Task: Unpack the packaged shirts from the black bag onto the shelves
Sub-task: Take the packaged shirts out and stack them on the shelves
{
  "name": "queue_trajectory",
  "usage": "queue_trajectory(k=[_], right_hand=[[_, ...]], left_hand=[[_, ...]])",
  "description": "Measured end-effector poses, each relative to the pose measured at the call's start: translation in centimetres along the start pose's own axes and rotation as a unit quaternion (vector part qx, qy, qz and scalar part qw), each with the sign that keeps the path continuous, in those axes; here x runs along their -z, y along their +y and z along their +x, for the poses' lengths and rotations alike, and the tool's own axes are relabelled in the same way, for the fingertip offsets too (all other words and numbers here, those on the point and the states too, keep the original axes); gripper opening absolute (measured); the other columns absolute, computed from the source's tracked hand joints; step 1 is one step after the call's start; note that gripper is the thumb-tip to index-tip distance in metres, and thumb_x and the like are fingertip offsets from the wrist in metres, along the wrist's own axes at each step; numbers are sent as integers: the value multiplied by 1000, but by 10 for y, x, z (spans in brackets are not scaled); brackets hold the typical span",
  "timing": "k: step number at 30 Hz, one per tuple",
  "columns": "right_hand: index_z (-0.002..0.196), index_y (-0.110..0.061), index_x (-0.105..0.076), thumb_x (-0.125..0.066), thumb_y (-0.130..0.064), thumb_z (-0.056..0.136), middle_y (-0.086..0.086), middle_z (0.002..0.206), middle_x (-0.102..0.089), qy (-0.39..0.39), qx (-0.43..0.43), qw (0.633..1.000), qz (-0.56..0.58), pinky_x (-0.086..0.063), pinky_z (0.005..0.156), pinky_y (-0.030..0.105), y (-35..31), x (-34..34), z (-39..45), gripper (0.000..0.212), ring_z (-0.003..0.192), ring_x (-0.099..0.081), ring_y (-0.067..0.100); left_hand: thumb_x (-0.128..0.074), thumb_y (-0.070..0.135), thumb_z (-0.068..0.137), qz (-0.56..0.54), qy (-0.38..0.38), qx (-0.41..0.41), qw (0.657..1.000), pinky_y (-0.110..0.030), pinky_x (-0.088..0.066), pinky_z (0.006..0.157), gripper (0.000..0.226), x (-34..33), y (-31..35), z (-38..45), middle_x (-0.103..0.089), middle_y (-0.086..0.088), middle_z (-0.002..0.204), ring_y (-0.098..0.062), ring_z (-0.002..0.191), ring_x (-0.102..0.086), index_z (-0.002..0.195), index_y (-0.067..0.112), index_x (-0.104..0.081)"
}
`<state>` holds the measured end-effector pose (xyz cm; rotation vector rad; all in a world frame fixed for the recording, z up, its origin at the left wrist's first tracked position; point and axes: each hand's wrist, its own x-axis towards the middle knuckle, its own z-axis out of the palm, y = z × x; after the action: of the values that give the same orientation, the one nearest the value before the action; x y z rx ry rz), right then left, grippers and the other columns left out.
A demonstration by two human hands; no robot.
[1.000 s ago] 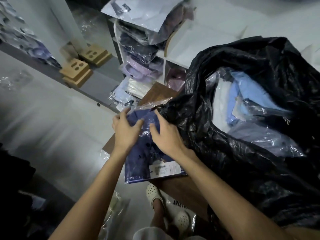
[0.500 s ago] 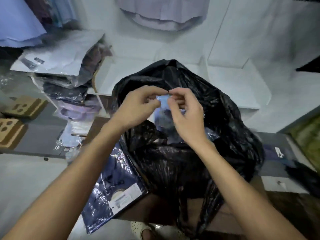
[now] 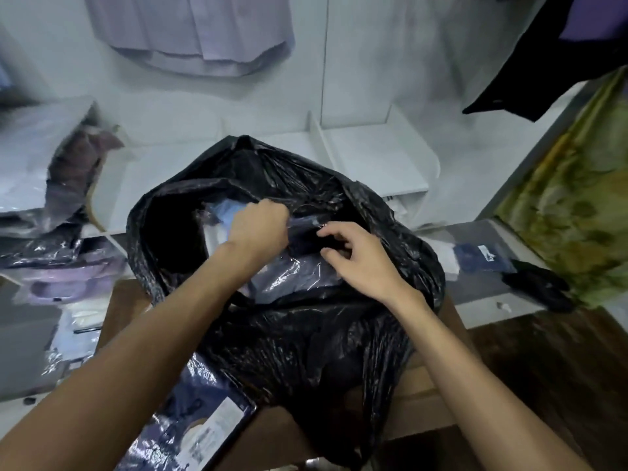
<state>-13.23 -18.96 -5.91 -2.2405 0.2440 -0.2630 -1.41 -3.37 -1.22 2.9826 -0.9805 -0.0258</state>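
The black bag (image 3: 306, 341) stands open on a brown stool, in front of white shelves (image 3: 377, 158). Both my hands are inside its mouth. My left hand (image 3: 260, 224) is fisted on the clear wrap of a dark navy packaged shirt (image 3: 289, 277) lying at the top of the bag. My right hand (image 3: 360, 256) rests on the same packet, fingers curled at its far edge. A light blue packaged shirt (image 3: 226, 212) shows behind my left hand. Another navy packaged shirt (image 3: 190, 423) lies on the stool beside the bag, at the lower left.
Stacked packaged shirts (image 3: 57, 232) fill the shelves on the left. A lilac shirt (image 3: 204, 39) hangs above. A grey ledge on the right holds a small navy packet (image 3: 482, 256) and a black item (image 3: 537, 283). A greenish patterned panel (image 3: 577, 205) stands at far right.
My hands went from pinching something above the bag's mouth down into the bag, onto a dark navy packet. A second ago they laid the navy shirt on the stool.
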Motion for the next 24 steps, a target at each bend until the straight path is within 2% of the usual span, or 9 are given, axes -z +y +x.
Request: queue_trajectory(k=[5, 7, 9, 11, 14, 16, 18, 21, 24], right_hand=[[156, -33, -31, -94, -42, 66, -8, 149, -46, -81, -111, 973, 185, -50, 109, 35, -16, -9, -1, 110, 126, -58, 11], [161, -33, -18, -97, -33, 64, -6, 154, -46, -119, -90, 951, 271, -46, 112, 33, -30, -15, -1, 124, 134, -53, 9], [151, -25, -40, -93, -16, 71, -15, 137, -62, -80, -33, 947, 309, -48, 104, 19, -49, -24, -4, 97, 127, -57, -2], [115, -28, -64, -88, -7, 76, -19, 107, -72, 55, -26, 938, 341, -50, 87, 14, -69, -30, -6, 50, 103, -66, -7], [88, -15, -66, -71, 11, 74, -13, 76, -71, 235, -28, 878, 415, -52, 73, 23, -73, -19, 2, 30, 73, -65, 2], [82, -5, -63, -62, 7, 60, -6, 68, -64, 236, -51, 837, 491, -47, 66, 25, -68, 5, 7, 25, 67, -58, 11], [68, -10, -62, -54, 6, 52, -3, 62, -58, 184, -62, 831, 521, -43, 62, 25, -64, 36, 9, 25, 62, -53, 14], [59, -13, -63, -48, 8, 49, 2, 61, -59, 107, -50, 839, 531, -43, 63, 28, -67, 76, 16, 27, 59, -54, 18], [66, -13, -62, -44, 10, 52, 2, 59, -57, 120, -35, 849, 513, -44, 56, 24, -79, 96, 28, 33, 55, -53, 18]], left_hand=[[-54, 18, 93, -184, 12, -9, 983, -40, -55, 75, 21, 61, -2, -16, -72, -16, 86, -36, 88, -67, 84, 5, -68], [-56, 14, 91, -276, 5, -21, 961, -40, -57, 76, 22, 85, 10, -23, -73, -15, 82, -28, 83, -69, 86, -1, -71], [-58, 8, 89, -405, -40, -40, 913, -42, -62, 79, 18, 100, 29, -30, -75, -15, 80, -22, 73, -72, 87, -3, -71], [-61, 13, 93, -469, -67, -68, 878, -40, -63, 81, 17, 106, 43, -31, -75, -15, 81, -16, 68, -70, 90, -1, -71], [-65, 36, 93, -465, 9, -72, 882, -39, -55, 85, 25, 108, 39, -15, -75, -7, 86, -9, 76, -64, 91, 14, -76], [-68, 41, 87, -502, 91, -14, 860, -33, -50, 89, 22, 108, 21, -1, -73, 4, 94, -3, 85, -64, 104, 28, -74], [-74, 44, 80, -572, 88, 30, 815, -25, -45, 95, 45, 100, -3, 10, -67, 11, 112, 1, 98, -63, 123, 37, -64], [-86, 56, 67, -641, -81, -23, 763, -34, -47, 105, 86, 79, -28, 14, -65, 2, 135, -11, 121, -64, 142, 29, -54], [-98, 47, 50, -696, -200, -52, 688, -42, -57, 97, 85, 63, -26, 4, -71, -14, 125, -27, 111, -71, 121, 10, -70]])
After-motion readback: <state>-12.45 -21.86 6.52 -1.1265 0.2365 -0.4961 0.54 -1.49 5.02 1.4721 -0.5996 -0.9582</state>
